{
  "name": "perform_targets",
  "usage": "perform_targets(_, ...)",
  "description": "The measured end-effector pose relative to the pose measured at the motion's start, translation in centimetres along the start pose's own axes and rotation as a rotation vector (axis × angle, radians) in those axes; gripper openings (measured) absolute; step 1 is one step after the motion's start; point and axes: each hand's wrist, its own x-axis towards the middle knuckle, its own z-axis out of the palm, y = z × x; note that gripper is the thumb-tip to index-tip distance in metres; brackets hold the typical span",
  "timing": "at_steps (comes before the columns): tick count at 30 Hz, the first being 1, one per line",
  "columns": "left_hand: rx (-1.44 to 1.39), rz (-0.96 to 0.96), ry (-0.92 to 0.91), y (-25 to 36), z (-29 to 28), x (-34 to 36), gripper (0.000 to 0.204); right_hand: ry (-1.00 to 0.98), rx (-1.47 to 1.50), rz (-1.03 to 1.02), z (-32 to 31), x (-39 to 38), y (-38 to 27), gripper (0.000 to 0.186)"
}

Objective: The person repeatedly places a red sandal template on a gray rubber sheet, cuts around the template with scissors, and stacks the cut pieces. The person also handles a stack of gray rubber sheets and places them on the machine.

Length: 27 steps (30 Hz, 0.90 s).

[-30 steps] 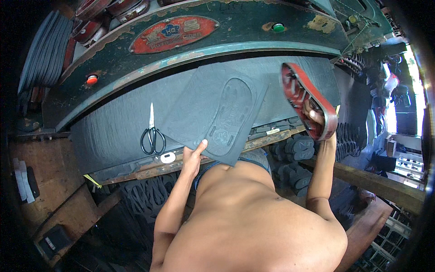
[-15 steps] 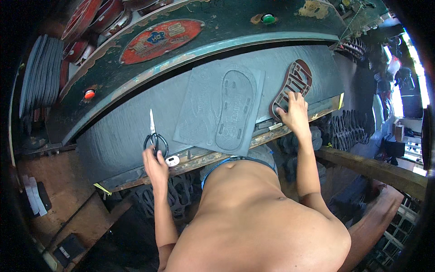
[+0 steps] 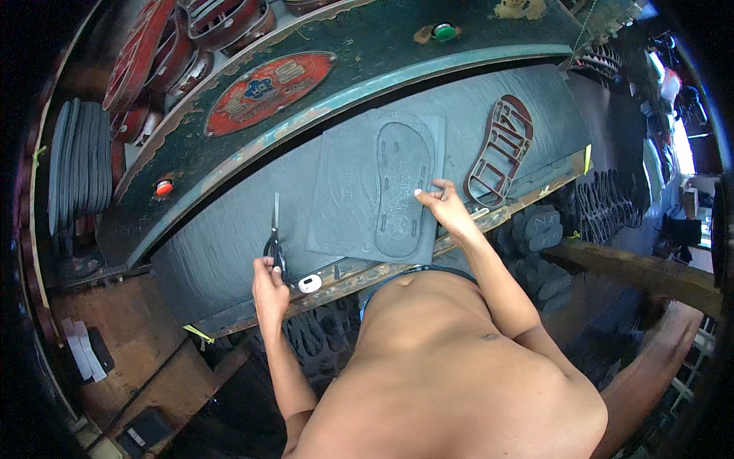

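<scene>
My left hand (image 3: 270, 291) is closed round the handles of black-handled scissors (image 3: 274, 241), whose metal blades point away from me over the work surface. My right hand (image 3: 445, 208) hovers at or just above the right edge of a grey rubber-like sheet (image 3: 332, 183); thumb and forefinger are apart, and nothing shows between them. Raised patterns cover the sheet, with a sandal-sole outline (image 3: 404, 164) on its right part. To the right of that hand lies a reddish-brown, sole-shaped cutting die (image 3: 490, 136) with crossbars. A small white oval device (image 3: 310, 284) sits beside the left hand.
A dark green machine beam (image 3: 359, 46) spans the far side, bearing a red button (image 3: 164, 187) and a green button (image 3: 443, 32). Stacked grey sheets (image 3: 80, 168) and red dies (image 3: 138, 57) stand far left. A wooden bar (image 3: 634, 268) juts out right, above a bare limb (image 3: 650, 359).
My right hand has left the cutting die and moved left to the patterned sheet's edge. My left hand has taken hold of the scissors, which have turned edge-on.
</scene>
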Motion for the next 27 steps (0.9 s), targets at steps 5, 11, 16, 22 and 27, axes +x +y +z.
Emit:
perform_targets(5, -1.013, 0.106, -0.146, 5.3, 6.3, 1.3, 0.060, 0.018, 0.073, 0.034, 1.0, 0.4, -0.3, 0.087)
perform_targets(11, -0.811, 0.167, -0.282, 7.9, 12.9, 5.2, 0.036, -0.041, -0.093, -0.117, 2.7, 1.7, -0.6, 0.082)
perform_targets(16, -0.892, 0.047, -0.365, 7.4, 12.4, 6.4, 0.037, -0.195, -0.099, -0.220, 3.7, 2.7, -1.5, 0.040)
perform_targets(22, -0.988, -0.059, -0.649, 8.5, 8.8, 3.7, 0.051, -0.354, -0.036, 0.058, 0.1, 4.1, -2.4, 0.038)
perform_targets(27, -0.739, -0.023, -0.561, 10.0, 4.5, -0.2, 0.049, -0.464, 0.097, 0.016, -0.8, 5.0, -0.9, 0.038)
